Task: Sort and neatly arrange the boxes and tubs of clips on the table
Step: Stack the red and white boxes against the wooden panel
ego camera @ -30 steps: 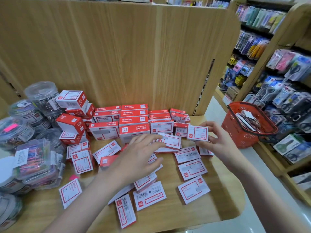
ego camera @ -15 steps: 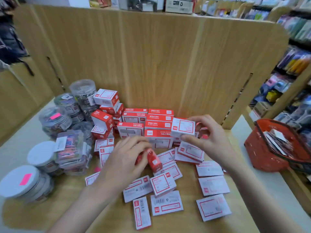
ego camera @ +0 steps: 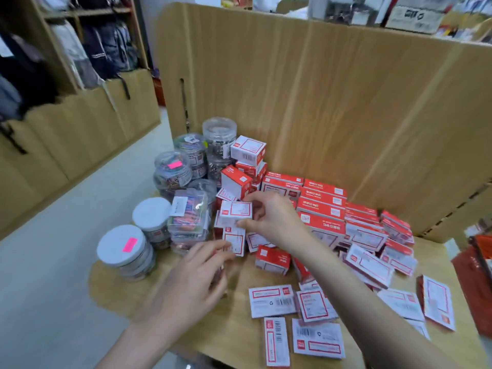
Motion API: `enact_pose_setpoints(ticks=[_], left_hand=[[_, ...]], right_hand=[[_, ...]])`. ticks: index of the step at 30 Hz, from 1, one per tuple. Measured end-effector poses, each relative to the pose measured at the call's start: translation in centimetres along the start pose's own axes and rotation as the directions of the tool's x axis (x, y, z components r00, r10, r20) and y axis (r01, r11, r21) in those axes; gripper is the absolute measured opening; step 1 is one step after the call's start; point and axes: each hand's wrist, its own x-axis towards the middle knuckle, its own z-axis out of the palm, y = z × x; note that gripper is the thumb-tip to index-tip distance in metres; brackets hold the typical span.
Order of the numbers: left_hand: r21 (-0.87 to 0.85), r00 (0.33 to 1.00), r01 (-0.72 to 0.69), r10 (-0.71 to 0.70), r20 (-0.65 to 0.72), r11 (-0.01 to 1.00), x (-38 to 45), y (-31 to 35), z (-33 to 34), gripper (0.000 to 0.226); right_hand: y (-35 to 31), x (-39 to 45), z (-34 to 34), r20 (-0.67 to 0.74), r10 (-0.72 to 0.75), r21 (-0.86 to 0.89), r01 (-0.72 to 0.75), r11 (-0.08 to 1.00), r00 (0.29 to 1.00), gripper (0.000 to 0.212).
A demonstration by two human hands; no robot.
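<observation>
Many red-and-white clip boxes cover the wooden table (ego camera: 239,339); stacked rows (ego camera: 322,206) stand along the back panel and loose flat boxes (ego camera: 271,300) lie near the front. Clear tubs of clips (ego camera: 173,170) and white-lidded tubs (ego camera: 121,245) stand at the left. My right hand (ego camera: 269,218) pinches a small white box (ego camera: 235,210) just above the left pile, next to the tubs. My left hand (ego camera: 194,283) reaches under it, fingers bent around a small box (ego camera: 234,239) at its tips; the grip is blurred.
A tall wooden panel (ego camera: 319,102) walls the back of the table. An orange basket (ego camera: 476,283) sits at the right edge. Shelving with bags (ego camera: 66,43) stands across the aisle on the left. The table's front edge runs close below my arms.
My right hand has carried its white box from the right-hand rows over to the left pile beside the tubs. My left hand has shifted left too. The camera has swung left.
</observation>
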Motion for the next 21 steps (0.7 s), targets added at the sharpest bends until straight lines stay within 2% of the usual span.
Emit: enact_pose_setpoints(ticks=[4,10,13,16,18,21], left_hand=[[-0.034,0.999,0.003,-0.002,0.047,0.999,-0.5,-0.3,0.7,0.034],[-0.070,0.998,-0.014,0.017,0.055,0.997,-0.8,-0.7,0.8,0.031],[-0.064,0.996,-0.059,0.062,0.056,0.996,-1.1,-0.9,0.6,0.029],[-0.052,0.990,-0.096,0.101,0.102,0.994,-1.6,-1.1,0.3,0.031],[-0.036,0.986,-0.100,0.104,0.132,0.994,-2.0,-1.1,0.0,0.036],[-0.003,0.986,-0.072,0.072,0.148,0.997,-2.5,-1.2,-0.3,0.049]], right_hand=[[0.1,-0.1,0.5,0.015,0.029,0.014,-0.030,0.999,0.999,0.040],[0.6,-0.6,0.7,0.050,0.109,0.163,-0.115,0.980,0.993,0.026],[0.2,-0.7,1.7,-0.009,0.075,0.136,-0.074,0.988,0.997,0.025],[-0.1,-0.7,2.6,-0.051,0.022,0.030,-0.021,0.999,0.998,0.026],[-0.1,-0.9,2.9,-0.064,0.016,-0.018,-0.017,1.000,0.998,0.029],[0.0,-1.8,2.3,-0.089,0.043,0.012,-0.042,0.999,0.995,0.035]])
